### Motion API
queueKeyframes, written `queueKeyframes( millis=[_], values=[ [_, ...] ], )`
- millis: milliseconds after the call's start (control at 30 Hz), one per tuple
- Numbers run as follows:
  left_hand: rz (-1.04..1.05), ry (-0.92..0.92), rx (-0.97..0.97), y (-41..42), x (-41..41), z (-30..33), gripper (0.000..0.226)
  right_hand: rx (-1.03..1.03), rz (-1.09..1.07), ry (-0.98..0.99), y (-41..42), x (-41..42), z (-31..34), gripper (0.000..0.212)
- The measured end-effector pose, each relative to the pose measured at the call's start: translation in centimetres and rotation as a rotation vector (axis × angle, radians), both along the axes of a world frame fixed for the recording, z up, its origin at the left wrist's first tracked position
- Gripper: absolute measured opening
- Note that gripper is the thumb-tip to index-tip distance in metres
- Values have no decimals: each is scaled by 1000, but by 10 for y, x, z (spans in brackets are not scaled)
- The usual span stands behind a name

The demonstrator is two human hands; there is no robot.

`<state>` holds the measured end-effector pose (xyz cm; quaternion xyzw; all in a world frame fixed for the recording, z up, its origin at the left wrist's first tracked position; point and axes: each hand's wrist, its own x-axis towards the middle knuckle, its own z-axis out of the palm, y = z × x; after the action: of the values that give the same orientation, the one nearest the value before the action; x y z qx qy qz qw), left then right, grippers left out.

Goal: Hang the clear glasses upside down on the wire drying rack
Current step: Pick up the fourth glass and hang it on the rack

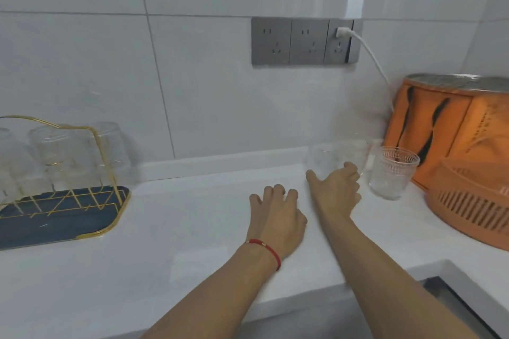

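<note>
Right hand [337,191] spread beside blurred glass [334,158] — left hand [276,216] on counter [165,228]

Gold wire rack [59,162] on dark blue tray [82,217], ribbed clear glass [392,176], orange slotted basket [471,209], red wrist cord [265,249], grey sockets [303,41]

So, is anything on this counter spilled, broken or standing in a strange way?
Nothing stands out. The glasses on the wire drying rack hang upside down, and the ribbed glass near the right hand stands upright on the counter. No spill or crack shows. The glasses beyond the right hand are too blurred to judge.
</note>
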<state>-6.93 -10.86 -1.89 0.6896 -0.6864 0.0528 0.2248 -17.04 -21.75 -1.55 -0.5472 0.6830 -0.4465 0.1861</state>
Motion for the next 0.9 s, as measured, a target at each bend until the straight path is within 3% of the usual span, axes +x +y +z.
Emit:
queueKeyframes(
  millis=[67, 167, 300, 400, 500, 600, 667, 767, 833, 900],
  values=[
    [32, -29, -73, -3, 1, -6, 30, 25, -13, 83, -12, 3, -3, 89],
    [19, 69, -86, -5, 5, -9, 33, 38, -30, 152, -24, 4, -5, 82],
    [-41, 279, -159, -2, 5, -4, 40, 1, 26, 61, -22, 2, 0, 79],
    [-49, 558, -294, 0, 10, 1, 55, -130, 222, 20, -7, 5, 0, 77],
    [24, 829, -407, 3, 14, 7, 79, -250, 563, -55, 12, 10, -1, 80],
    [81, 980, -423, 10, 19, 13, 94, -328, 820, 19, 24, 19, -2, 87],
    [153, 1011, -402, 17, 31, 15, 87, -405, 885, 112, 30, 28, -4, 84],
    [199, 1254, -335, 31, 58, 17, 68, -507, 953, 161, 38, 39, -9, 87],
    [165, 1379, -334, 44, 75, 22, 63, -378, 1068, 67, 43, 42, -9, 93],
    [135, 1377, -368, 58, 89, 26, 63, -152, 1212, -111, 48, 47, -9, 85]
  ],
)
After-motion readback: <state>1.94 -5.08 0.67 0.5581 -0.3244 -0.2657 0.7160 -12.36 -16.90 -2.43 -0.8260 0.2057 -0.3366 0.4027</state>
